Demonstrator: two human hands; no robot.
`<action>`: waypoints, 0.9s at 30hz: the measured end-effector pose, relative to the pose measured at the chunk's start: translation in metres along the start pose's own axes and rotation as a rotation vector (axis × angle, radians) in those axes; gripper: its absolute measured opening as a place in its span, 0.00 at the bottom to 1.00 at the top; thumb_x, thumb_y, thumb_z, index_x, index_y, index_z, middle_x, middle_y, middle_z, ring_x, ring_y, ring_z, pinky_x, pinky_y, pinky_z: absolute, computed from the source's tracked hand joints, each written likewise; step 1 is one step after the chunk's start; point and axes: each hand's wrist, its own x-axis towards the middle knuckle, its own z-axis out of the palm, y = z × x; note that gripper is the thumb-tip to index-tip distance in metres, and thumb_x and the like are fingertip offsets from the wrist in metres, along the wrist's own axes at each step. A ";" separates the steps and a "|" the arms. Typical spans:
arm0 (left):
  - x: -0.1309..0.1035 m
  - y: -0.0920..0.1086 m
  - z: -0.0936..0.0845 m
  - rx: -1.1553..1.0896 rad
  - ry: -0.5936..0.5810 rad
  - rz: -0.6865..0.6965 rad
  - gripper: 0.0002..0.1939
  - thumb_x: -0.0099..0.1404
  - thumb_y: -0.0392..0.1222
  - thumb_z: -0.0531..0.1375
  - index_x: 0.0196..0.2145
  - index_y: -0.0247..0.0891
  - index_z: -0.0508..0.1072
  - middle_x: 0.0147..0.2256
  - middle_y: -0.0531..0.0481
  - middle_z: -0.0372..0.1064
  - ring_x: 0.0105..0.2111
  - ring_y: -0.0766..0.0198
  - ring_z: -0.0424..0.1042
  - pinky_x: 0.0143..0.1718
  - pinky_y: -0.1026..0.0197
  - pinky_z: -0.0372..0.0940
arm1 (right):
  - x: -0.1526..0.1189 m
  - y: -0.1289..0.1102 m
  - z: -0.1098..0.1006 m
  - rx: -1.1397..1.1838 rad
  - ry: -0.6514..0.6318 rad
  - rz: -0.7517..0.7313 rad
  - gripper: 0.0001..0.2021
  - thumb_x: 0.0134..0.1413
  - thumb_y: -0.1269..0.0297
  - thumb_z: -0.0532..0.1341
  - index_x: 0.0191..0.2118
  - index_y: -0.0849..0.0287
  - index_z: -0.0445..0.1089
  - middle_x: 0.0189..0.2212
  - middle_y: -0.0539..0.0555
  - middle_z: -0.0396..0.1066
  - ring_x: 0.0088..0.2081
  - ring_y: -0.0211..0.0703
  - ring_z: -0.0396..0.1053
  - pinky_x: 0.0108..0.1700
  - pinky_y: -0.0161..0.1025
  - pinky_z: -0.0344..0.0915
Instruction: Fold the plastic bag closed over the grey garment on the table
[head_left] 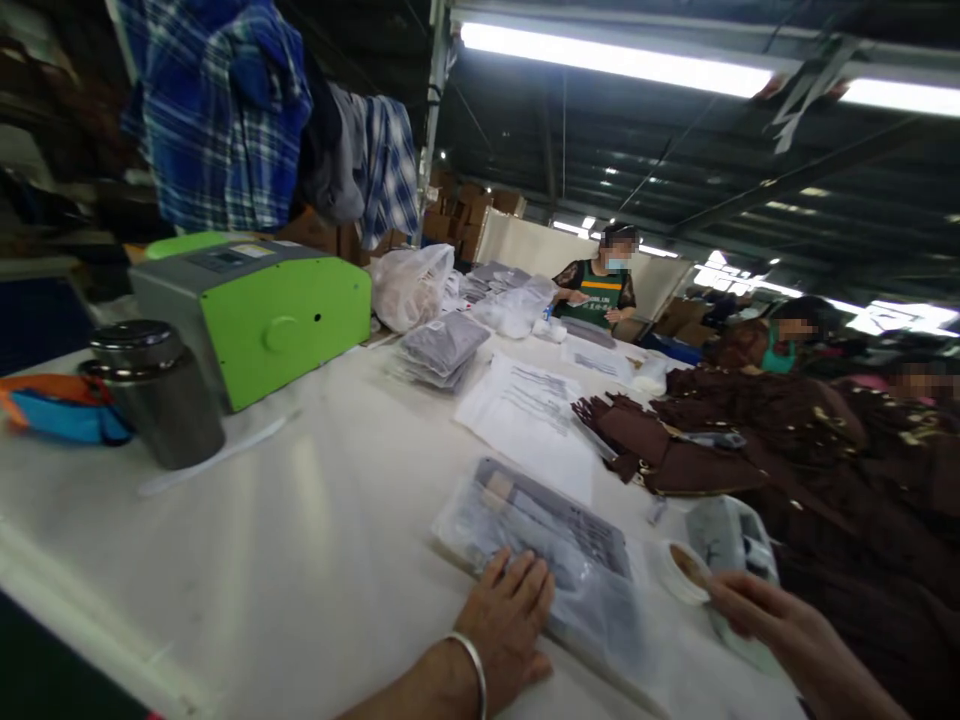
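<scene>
Bare table left; brown garments block right, flask far left

A smooth, faintly glossy white bench is seen, with the lamp light mirrored softly in it. A clear, crinkled plastic bag holding grey cloth is pressed flat under the left hand, on whose wrist a polished metal bangle is worn. A small white roll of tape with a glossy rim is lying just beside the right hand. Matt dark brown cloth garments with shiny gold trim are heaped nearby. A brushed steel flask and a smooth green plastic machine are shown, and thin white paper sheets look matt.
</scene>
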 end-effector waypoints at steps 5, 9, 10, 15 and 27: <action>0.000 0.002 -0.008 -0.059 0.007 0.016 0.39 0.69 0.60 0.51 0.67 0.35 0.43 0.66 0.39 0.47 0.66 0.50 0.43 0.66 0.39 0.32 | 0.010 -0.132 0.092 -0.541 -0.533 -0.554 0.09 0.50 0.60 0.58 0.28 0.56 0.73 0.23 0.48 0.72 0.27 0.39 0.67 0.27 0.33 0.59; 0.000 0.001 -0.008 -0.064 -0.005 0.013 0.40 0.69 0.61 0.50 0.67 0.32 0.43 0.66 0.37 0.47 0.66 0.47 0.44 0.66 0.39 0.33 | 0.025 -0.169 0.159 -0.720 -0.612 -0.723 0.03 0.41 0.68 0.62 0.23 0.55 0.74 0.20 0.46 0.72 0.25 0.38 0.67 0.27 0.34 0.54; 0.000 0.001 -0.008 -0.061 -0.006 0.014 0.40 0.69 0.60 0.51 0.67 0.32 0.43 0.66 0.37 0.47 0.66 0.47 0.44 0.66 0.38 0.33 | 0.032 -0.170 0.172 -0.764 -0.619 -0.752 0.03 0.39 0.69 0.63 0.21 0.55 0.74 0.19 0.46 0.72 0.25 0.39 0.66 0.28 0.34 0.54; -0.001 -0.001 -0.014 -0.090 -0.022 0.055 0.40 0.69 0.59 0.50 0.67 0.31 0.42 0.65 0.36 0.48 0.65 0.45 0.47 0.65 0.37 0.39 | 0.061 -0.163 0.209 -0.918 -0.677 -0.890 0.08 0.31 0.67 0.70 0.18 0.55 0.70 0.16 0.46 0.69 0.24 0.41 0.66 0.35 0.38 0.57; -0.001 -0.004 -0.022 -0.109 -0.031 0.064 0.39 0.70 0.60 0.48 0.67 0.32 0.42 0.65 0.37 0.49 0.64 0.46 0.48 0.65 0.37 0.41 | 0.080 -0.121 0.162 -0.694 -0.148 -0.851 0.29 0.63 0.51 0.52 0.64 0.61 0.53 0.62 0.63 0.58 0.62 0.53 0.55 0.60 0.51 0.54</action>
